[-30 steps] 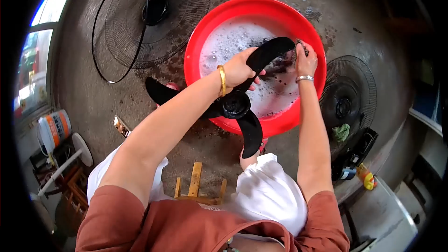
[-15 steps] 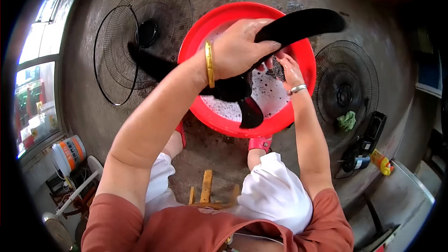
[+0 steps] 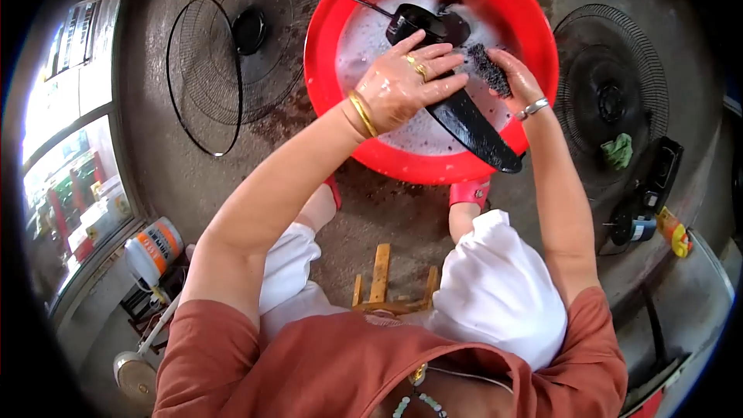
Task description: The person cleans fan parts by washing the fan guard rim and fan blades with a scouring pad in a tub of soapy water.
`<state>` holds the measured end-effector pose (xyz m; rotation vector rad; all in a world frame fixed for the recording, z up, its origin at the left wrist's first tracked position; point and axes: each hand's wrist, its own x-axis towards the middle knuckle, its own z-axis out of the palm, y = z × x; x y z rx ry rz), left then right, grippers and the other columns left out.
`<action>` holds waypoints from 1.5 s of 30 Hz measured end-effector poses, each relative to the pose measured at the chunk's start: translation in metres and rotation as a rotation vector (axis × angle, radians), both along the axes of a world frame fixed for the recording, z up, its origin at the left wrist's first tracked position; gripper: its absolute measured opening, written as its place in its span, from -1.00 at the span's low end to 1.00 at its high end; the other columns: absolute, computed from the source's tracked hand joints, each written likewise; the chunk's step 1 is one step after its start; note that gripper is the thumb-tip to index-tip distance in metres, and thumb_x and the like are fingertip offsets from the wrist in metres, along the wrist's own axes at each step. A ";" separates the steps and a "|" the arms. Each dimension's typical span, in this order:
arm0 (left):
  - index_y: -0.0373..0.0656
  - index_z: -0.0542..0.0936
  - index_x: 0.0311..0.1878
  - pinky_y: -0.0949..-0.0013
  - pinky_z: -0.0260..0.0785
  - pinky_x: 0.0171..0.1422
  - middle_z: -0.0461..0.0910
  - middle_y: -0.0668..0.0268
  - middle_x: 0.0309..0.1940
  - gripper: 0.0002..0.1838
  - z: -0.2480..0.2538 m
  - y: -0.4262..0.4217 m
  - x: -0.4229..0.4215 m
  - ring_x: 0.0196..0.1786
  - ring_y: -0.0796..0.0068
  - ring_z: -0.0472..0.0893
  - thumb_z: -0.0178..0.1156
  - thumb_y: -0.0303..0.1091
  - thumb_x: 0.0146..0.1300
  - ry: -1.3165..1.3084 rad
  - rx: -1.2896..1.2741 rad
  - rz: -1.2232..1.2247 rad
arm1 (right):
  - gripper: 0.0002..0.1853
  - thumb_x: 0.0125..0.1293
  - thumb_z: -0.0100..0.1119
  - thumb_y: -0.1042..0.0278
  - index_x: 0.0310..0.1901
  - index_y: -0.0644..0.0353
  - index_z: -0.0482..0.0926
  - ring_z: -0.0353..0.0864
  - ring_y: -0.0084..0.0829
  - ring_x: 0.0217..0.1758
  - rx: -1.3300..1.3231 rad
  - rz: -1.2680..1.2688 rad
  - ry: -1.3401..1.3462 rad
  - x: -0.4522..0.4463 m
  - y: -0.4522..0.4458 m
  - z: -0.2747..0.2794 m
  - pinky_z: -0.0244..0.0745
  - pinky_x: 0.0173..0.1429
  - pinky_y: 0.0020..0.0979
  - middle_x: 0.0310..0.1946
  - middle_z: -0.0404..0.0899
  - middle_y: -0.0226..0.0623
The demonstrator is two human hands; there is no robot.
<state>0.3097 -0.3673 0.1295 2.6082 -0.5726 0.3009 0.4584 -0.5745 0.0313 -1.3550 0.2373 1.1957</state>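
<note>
Head view: black fan propeller (image 3: 418, 25) over red basin (image 3: 320, 70).
Left hand (image 3: 398, 85), fingers apart, lies across it; right hand (image 3: 518, 81), fingers clamped on dark scrubber (image 3: 489, 71); blade (image 3: 476, 133) tip overlaps basin's near-right edge.

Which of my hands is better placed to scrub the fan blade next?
Probably your right hand: it holds the dark scouring pad close to the black fan blade, while your left hand is spread over it.

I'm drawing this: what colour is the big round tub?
The tub is bright red, clearest in the head view.
</note>
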 end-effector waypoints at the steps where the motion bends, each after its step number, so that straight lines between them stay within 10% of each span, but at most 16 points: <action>1: 0.03 0.58 0.09 -0.16 0.13 0.39 0.48 0.22 0.22 -0.52 -0.003 -0.004 -0.012 0.30 0.17 0.45 0.11 -0.53 0.04 0.003 0.041 0.056 | -0.73 0.31 0.16 0.06 -0.05 -0.05 0.58 0.52 -0.65 -0.25 0.042 0.060 -0.027 -0.004 0.002 0.001 0.35 -0.36 -0.48 -0.24 0.60 -0.60; 7: 0.27 0.45 0.30 -0.16 -0.05 0.47 -0.08 -0.07 0.49 -0.23 -0.043 0.008 -0.063 0.51 -0.10 0.03 0.27 -0.50 -0.09 0.211 -0.073 0.422 | -0.63 0.30 0.21 0.05 0.04 0.06 0.55 0.54 -0.59 -0.24 -0.131 0.329 -0.376 -0.027 0.012 -0.035 0.45 -0.17 -0.48 -0.24 0.61 -0.49; 11: -0.34 0.16 0.40 0.16 0.07 0.48 0.04 -0.26 0.41 -0.24 -0.067 0.001 -0.091 0.41 -0.22 0.17 0.20 -0.52 0.11 0.212 -0.350 0.825 | -0.55 0.21 0.24 0.12 0.08 0.17 0.50 0.54 -0.07 -0.08 -0.365 0.625 -1.039 -0.043 0.021 -0.050 0.45 0.07 -0.26 -0.13 0.55 -0.04; 17: -0.20 0.24 0.38 -0.02 0.23 0.39 0.37 -0.15 0.23 -0.26 -0.100 -0.001 -0.097 0.23 -0.11 0.44 -0.12 0.21 0.37 1.093 -2.280 0.726 | -0.55 0.09 0.21 0.28 0.07 0.18 0.56 0.51 0.04 0.14 -0.612 1.538 -1.112 -0.064 0.033 -0.099 0.45 0.18 -0.17 0.05 0.52 0.15; 19: -0.18 0.19 0.41 -0.17 0.18 0.38 0.26 -0.19 0.31 -0.12 -0.081 -0.013 -0.101 0.28 -0.18 0.37 -0.24 0.39 0.31 1.007 -2.673 0.419 | -0.48 0.08 0.23 0.19 0.10 0.23 0.55 0.54 -0.02 0.14 -0.476 1.150 -0.809 -0.063 0.028 -0.074 0.43 0.20 -0.21 0.05 0.54 0.12; 27: -0.11 0.04 0.49 -0.16 0.01 0.49 0.06 0.02 0.47 -0.06 -0.056 -0.029 -0.104 0.46 0.05 0.18 0.04 0.31 0.24 0.512 -2.661 0.199 | -0.68 0.22 0.24 0.36 -0.01 0.27 0.56 0.55 -0.37 -0.05 0.140 0.307 -0.695 -0.098 0.031 0.056 0.41 0.11 -0.41 -0.13 0.59 -0.23; 36: -0.24 0.16 0.41 0.05 0.12 0.49 0.27 0.12 0.37 -0.27 -0.017 -0.035 -0.070 0.41 0.16 0.26 -0.14 0.16 0.41 0.427 -2.641 0.343 | -0.71 -0.01 0.38 0.40 -0.17 0.03 0.67 0.54 -0.20 -0.18 0.455 0.405 -1.431 -0.147 0.068 0.080 0.51 -0.17 -0.30 -0.27 0.50 -0.24; 38: -0.18 0.25 0.36 0.02 0.25 0.38 0.41 0.22 0.26 -0.33 -0.059 -0.027 -0.088 0.32 0.26 0.38 -0.22 0.19 0.44 0.448 -2.829 -0.051 | -0.72 -0.03 0.36 0.37 -0.20 0.03 0.66 0.55 -0.20 -0.13 0.214 0.405 -1.478 -0.132 0.085 0.058 0.50 -0.13 -0.26 -0.33 0.53 -0.26; 39: -0.11 0.30 0.34 0.05 0.23 0.40 0.42 0.25 0.26 -0.35 -0.016 -0.031 -0.072 0.31 0.31 0.39 -0.27 0.20 0.45 0.463 -2.691 0.468 | -0.74 -0.02 0.33 0.34 -0.22 0.06 0.65 0.55 -0.18 -0.16 0.223 0.277 -1.496 -0.113 0.097 0.055 0.48 -0.11 -0.24 -0.37 0.56 -0.27; 42: -0.11 0.34 0.32 0.16 0.24 0.40 0.43 0.23 0.25 -0.34 -0.002 -0.031 -0.060 0.26 0.30 0.44 -0.28 0.22 0.45 0.462 -2.618 0.572 | -0.80 0.05 0.28 0.36 -0.24 0.10 0.64 0.51 -0.16 -0.23 0.231 0.391 -2.018 -0.074 0.114 0.039 0.46 -0.15 -0.21 -0.35 0.52 -0.27; 43: -0.11 0.33 0.33 0.16 0.27 0.38 0.44 0.20 0.24 -0.34 -0.009 -0.027 -0.062 0.26 0.29 0.45 -0.27 0.22 0.44 0.459 -2.639 0.514 | -0.81 0.08 0.26 0.38 -0.23 0.11 0.64 0.51 -0.16 -0.23 0.118 0.221 -1.480 -0.096 0.112 0.062 0.46 -0.15 -0.21 -0.31 0.50 -0.25; 45: -0.12 0.31 0.35 0.16 0.35 0.32 0.45 0.14 0.22 -0.33 -0.021 -0.015 -0.069 0.25 0.27 0.46 -0.22 0.22 0.43 0.533 -2.707 0.122 | -0.78 0.07 0.28 0.36 -0.19 0.06 0.65 0.55 -0.17 -0.20 0.277 0.335 -1.439 -0.123 0.092 0.081 0.51 -0.10 -0.23 -0.25 0.52 -0.22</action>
